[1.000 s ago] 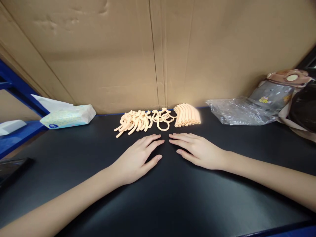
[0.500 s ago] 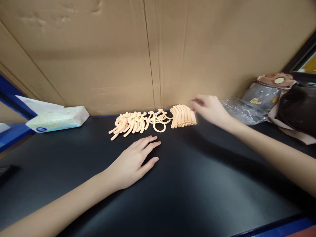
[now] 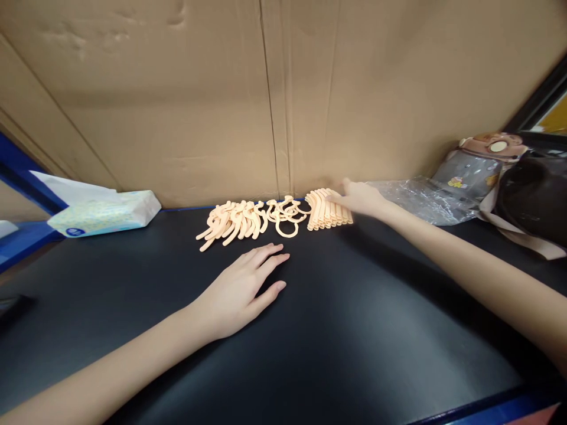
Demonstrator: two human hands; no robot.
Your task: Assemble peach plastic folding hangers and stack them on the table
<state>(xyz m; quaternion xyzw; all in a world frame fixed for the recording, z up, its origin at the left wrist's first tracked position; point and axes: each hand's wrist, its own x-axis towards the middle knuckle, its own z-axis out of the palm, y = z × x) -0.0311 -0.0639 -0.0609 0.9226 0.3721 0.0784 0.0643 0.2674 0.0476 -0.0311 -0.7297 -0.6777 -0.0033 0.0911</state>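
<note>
My left hand (image 3: 250, 289) lies palm down on the black table, fingers stretched out and holding nothing. Just beyond its fingertips are several peach-coloured rings with a small knob (image 3: 287, 227). To their left is a loose pile of peach curved pieces (image 3: 234, 221). On the right stands a neat stack of peach bent tubes (image 3: 328, 215). My right hand (image 3: 361, 198) reaches over this stack's right side, thumb and fingers apart. Its fingertips are blurred by motion, and I cannot tell whether they touch the tubes.
A cardboard wall (image 3: 199, 118) closes off the back. At the left is a tissue pack (image 3: 106, 215). On the right lie a clear plastic bag (image 3: 416, 200), a grey bottle with a brown lid (image 3: 469, 168) and a dark bag with a strap (image 3: 535, 195). A dark object (image 3: 13, 310) shows at the left edge.
My right hand has moved left, from beside the tube stack to over its right part. The left hand stays where it was.
</note>
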